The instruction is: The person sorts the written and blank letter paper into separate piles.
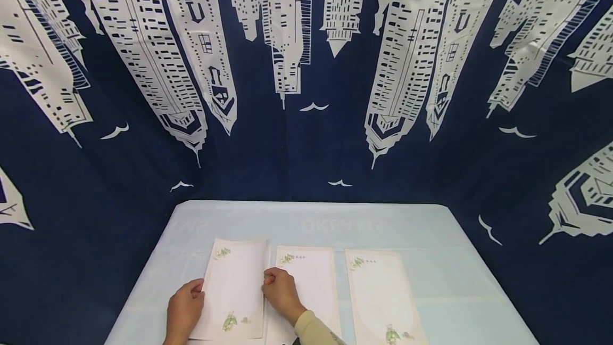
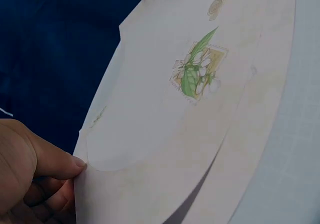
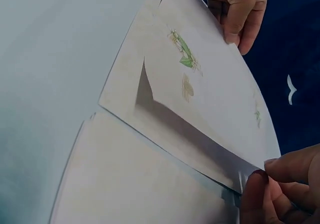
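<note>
A sheet of paper [image 1: 234, 289] with a green plant print is held up slightly at the left of the table. My left hand [image 1: 185, 307] pinches its left edge between thumb and fingers. On the opposite edge, my right hand [image 1: 281, 293] pinches the same sheet. Under it lies another sheet [image 3: 125, 91], and a dark gap shows between the two in the right wrist view. A middle sheet [image 1: 311, 292] is partly covered by the right hand and sleeve.
To the right lies a third printed sheet [image 1: 383, 297]. All rest on a pale blue table [image 1: 455, 281]. Behind it hangs a dark blue cloth [image 1: 287, 148] with white buildings and birds.
</note>
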The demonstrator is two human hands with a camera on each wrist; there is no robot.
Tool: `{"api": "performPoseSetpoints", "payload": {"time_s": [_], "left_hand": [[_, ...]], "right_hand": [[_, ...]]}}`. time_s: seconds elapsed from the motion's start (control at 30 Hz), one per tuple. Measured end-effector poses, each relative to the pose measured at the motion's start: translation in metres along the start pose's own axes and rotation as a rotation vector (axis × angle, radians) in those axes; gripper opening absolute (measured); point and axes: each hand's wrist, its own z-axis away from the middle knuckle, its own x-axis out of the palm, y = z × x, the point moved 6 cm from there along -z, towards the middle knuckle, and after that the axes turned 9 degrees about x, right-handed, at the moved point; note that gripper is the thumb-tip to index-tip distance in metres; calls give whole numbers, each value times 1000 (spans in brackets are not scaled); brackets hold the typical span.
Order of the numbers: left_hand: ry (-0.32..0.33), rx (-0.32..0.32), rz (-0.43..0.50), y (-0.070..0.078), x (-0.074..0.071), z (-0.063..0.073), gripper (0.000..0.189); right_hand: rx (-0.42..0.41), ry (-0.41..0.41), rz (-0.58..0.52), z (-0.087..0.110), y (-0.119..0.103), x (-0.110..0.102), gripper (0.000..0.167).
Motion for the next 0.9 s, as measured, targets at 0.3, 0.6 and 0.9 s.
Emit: {"api": "performPoseSetpoints", "payload": {"time_s": [0.3, 0.6, 0.9], "left_hand": [[-13, -30, -79, -4, 4, 1, 33], [-14, -50, -132, 2, 6, 5, 36], [-30, 15, -87, 22, 17, 13, 29]], "right_hand": [[-1, -31, 81, 3, 1, -1, 25], [-14, -25, 126, 5, 0, -10, 22], [-12, 48, 147, 2, 11, -39, 21]]}}
